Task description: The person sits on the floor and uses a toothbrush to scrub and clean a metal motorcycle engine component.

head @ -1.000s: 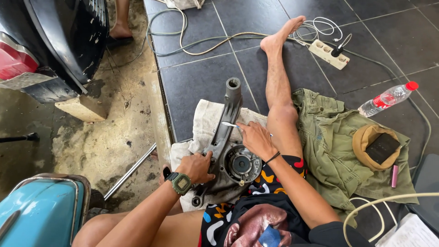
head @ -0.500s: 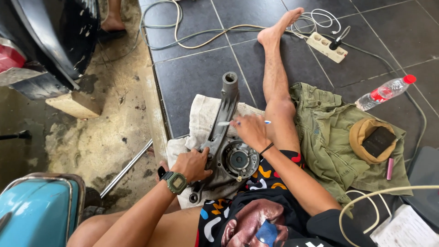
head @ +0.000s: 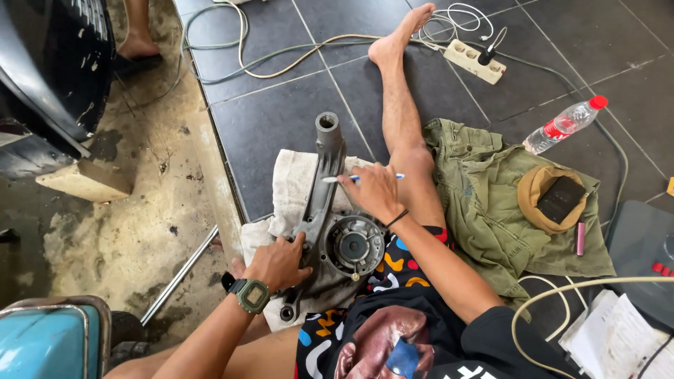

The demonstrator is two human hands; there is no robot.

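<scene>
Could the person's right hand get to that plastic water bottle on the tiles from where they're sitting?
Probably yes, with a stretch. The right hand holds a small pen-like tool on the grey metal part, and the water bottle lies to its right past the green jacket. Only that low cloth lies between.

One metal hub arm (head: 330, 210), one pen (head: 361, 177), one bottle (head: 565, 125), one power strip (head: 474, 60).

We see the grey cast-metal swingarm housing (head: 330, 224) lying on a crumpled whitish cloth (head: 291, 196), left of our outstretched leg (head: 400, 112). Our left hand (head: 277, 263) rests on its near end; our right hand (head: 372, 191), holding a thin white pen (head: 351, 178), lies on its arm. Right of the leg lies an olive fabric jacket (head: 484, 210), with a clear plastic bottle (head: 565, 125) beyond it.
</scene>
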